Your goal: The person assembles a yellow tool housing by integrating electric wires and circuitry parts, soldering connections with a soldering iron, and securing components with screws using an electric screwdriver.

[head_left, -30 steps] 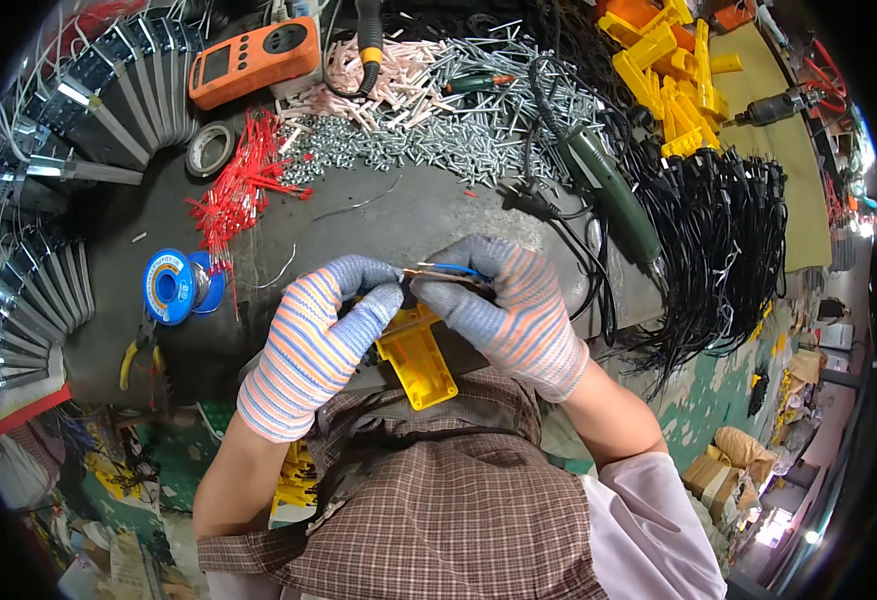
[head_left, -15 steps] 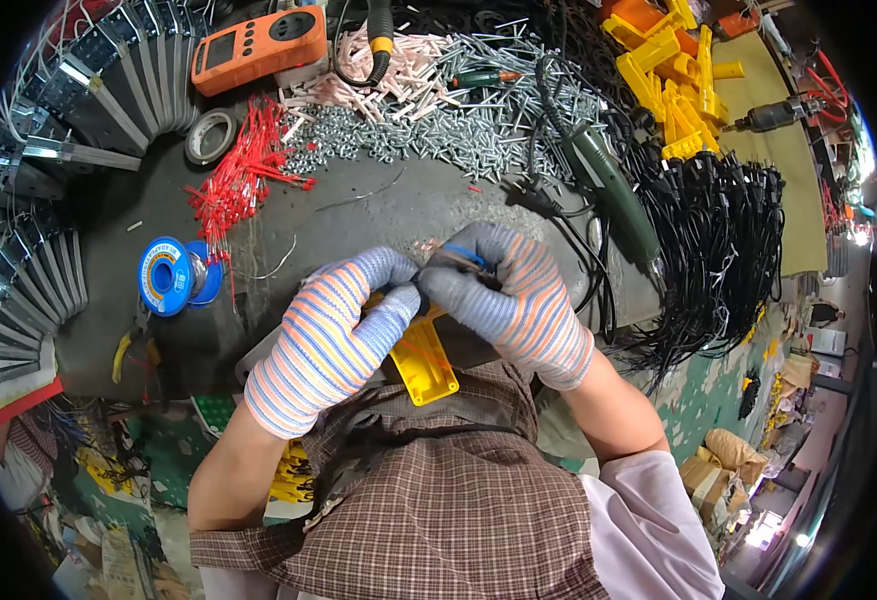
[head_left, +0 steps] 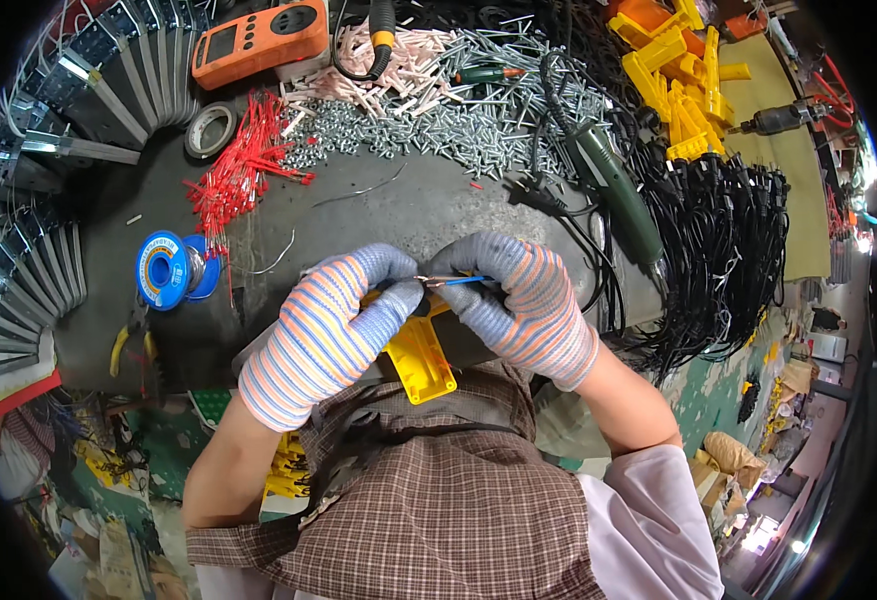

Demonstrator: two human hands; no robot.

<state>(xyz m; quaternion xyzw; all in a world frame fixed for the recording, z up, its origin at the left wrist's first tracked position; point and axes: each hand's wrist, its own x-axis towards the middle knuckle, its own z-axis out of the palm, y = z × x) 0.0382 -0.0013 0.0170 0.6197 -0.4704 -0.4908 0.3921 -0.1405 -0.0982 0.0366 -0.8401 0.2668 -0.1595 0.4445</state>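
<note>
Both my hands wear striped knit gloves and meet in front of my apron. My left hand (head_left: 343, 310) pinches the bared end of a wire between thumb and fingertips. The fingers of my right hand (head_left: 518, 300) are closed on a blue wire (head_left: 463, 280), whose end reaches across to the left fingertips. Beneath the hands sits a yellow plastic housing (head_left: 420, 365), open side up, close to my apron. Its upper part is hidden by the gloves.
Across the bench lie red-sleeved parts (head_left: 248, 165), a heap of screws (head_left: 508, 100) and an orange meter (head_left: 261, 45). A blue solder spool (head_left: 166, 272) stands left. On the right are a green electric screwdriver (head_left: 613, 195), black cables (head_left: 713, 245) and yellow housings (head_left: 673, 80).
My right fingers have shifted, so the blue wire now lies in plain sight between the two hands. My left hand stays in nearly the same place.
</note>
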